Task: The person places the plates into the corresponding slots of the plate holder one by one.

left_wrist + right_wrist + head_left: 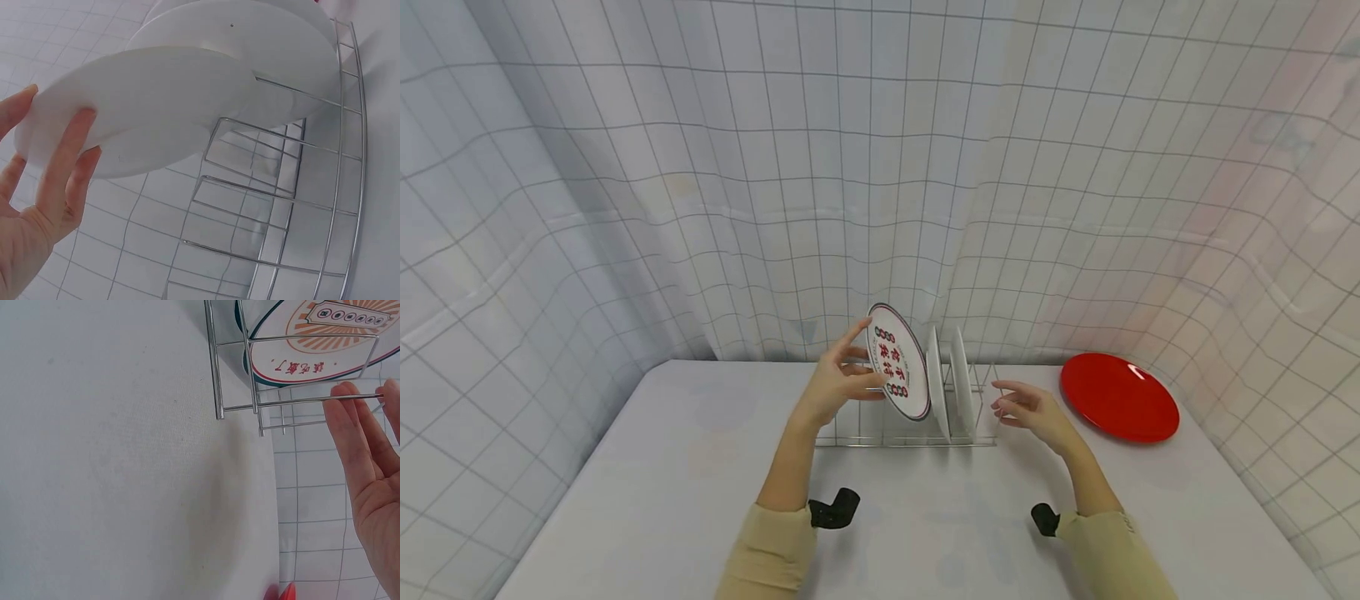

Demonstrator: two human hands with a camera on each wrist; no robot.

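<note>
A red plate (1120,398) lies right of the rack (868,439)

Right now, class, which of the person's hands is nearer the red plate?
Right. The right hand is beside the red plate, not touching it; the left hand is farther off, toward the rack's other end, holding a printed plate.

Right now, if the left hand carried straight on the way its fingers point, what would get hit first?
Probably the nearest standing white plate in the rack, met by the printed plate in the grip of the left hand; depth is unclear, so the two plates may already touch.
</note>
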